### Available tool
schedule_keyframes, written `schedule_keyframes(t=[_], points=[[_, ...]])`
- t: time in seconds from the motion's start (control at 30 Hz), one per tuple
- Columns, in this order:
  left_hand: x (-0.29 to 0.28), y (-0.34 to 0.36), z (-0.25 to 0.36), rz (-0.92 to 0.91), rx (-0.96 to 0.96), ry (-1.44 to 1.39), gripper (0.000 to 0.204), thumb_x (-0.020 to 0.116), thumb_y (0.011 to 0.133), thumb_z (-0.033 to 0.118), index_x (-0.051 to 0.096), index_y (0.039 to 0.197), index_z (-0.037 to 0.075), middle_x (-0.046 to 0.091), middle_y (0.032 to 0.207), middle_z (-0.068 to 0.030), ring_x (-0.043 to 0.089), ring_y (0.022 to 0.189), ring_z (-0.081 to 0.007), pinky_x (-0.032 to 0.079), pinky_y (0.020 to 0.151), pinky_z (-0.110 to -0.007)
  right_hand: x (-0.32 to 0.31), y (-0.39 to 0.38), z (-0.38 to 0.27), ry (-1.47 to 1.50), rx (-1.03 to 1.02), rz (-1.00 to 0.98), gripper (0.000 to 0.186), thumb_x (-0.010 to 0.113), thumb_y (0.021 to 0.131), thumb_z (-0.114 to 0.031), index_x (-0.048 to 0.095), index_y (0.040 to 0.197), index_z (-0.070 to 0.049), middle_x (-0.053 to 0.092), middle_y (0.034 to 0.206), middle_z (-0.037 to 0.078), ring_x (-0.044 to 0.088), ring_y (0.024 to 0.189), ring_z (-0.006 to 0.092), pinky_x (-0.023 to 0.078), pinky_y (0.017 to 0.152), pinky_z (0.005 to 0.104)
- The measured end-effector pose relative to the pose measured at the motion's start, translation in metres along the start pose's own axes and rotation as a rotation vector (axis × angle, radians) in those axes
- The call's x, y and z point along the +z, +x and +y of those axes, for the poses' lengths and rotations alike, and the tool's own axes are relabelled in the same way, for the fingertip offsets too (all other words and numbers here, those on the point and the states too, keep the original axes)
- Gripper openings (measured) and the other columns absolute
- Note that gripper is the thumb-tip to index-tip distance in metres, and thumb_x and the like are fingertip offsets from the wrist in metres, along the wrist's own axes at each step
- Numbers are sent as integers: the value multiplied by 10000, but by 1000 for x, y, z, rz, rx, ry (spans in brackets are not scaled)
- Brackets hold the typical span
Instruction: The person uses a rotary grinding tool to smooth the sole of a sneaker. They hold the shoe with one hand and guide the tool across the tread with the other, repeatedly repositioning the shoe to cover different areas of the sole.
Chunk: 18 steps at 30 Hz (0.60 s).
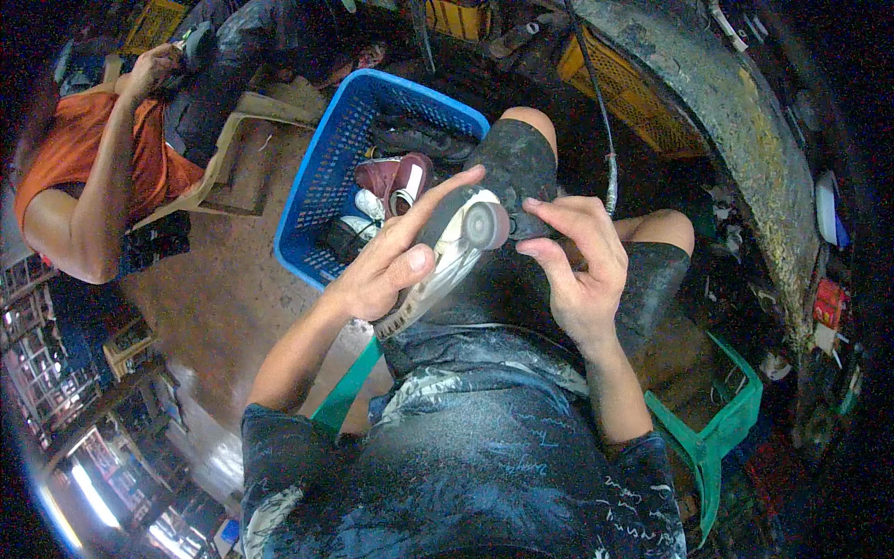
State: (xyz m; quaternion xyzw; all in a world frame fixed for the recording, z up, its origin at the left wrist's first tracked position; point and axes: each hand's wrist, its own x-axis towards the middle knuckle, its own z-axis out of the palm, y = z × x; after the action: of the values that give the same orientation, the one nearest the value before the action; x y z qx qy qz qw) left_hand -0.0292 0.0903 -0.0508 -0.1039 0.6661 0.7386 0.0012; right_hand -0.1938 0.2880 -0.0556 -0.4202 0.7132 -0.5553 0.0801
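Well, the widest stretch of room is on the left, where brown floor [214,279] runs from the left edge of a blue plastic basket [321,158] to a beige plastic seat [231,140] beside a co-worker in an orange shirt [74,140]. On the right it is tighter: a hanging black cable [610,177] drops near the right knee, and a worn grey curved slab [768,158] bounds that side. Green plastic [731,410] shows on both sides of the person's body.

One pale-soled shoe [447,275] is off the floor, held above the lap just outside the basket's near right side. The left hand [382,261] grips it, thumb over the near side and fingers stretched along the far side. At the shoe's upper end sits one round disc [485,225] with concentric rings; whether it belongs to the shoe or only overlaps it, I cannot tell. The right hand [587,265] has thumb and forefinger on either side of a small dark piece [529,225] next to the disc; whether they pinch it is unclear.

At least three shoes lie in the basket: a black shoe [424,140] along its far edge, a maroon shoe [400,177] mid-basket, and a black-and-white shoe [349,238] towards its lower left corner. Beyond are at least three yellow crates [638,98].
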Motion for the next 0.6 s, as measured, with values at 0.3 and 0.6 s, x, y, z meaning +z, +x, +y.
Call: schedule_keyframes(t=[0.3, 0.6], points=[[2, 1, -1, 8, 9, -39, 1174, 470, 961, 867, 286, 1719, -10, 401, 1706, -240, 405, 1581, -362, 272, 1301, -475, 2, 0, 1, 32, 26, 0, 352, 904, 831, -117, 808, 1162, -46, 780, 1108, 122, 712, 1006, 287, 553, 904, 392], [1, 1, -1, 5, 13, -35, 1170, 475, 961, 864, 299, 1713, -15, 399, 1708, -245, 404, 1583, -369, 278, 1301, -479, 4, 1, 0, 33, -2, -9, 351, 903, 830, -113, 811, 1163, -50, 781, 1105, 121, 712, 1012, 289, 554, 909, 394]])
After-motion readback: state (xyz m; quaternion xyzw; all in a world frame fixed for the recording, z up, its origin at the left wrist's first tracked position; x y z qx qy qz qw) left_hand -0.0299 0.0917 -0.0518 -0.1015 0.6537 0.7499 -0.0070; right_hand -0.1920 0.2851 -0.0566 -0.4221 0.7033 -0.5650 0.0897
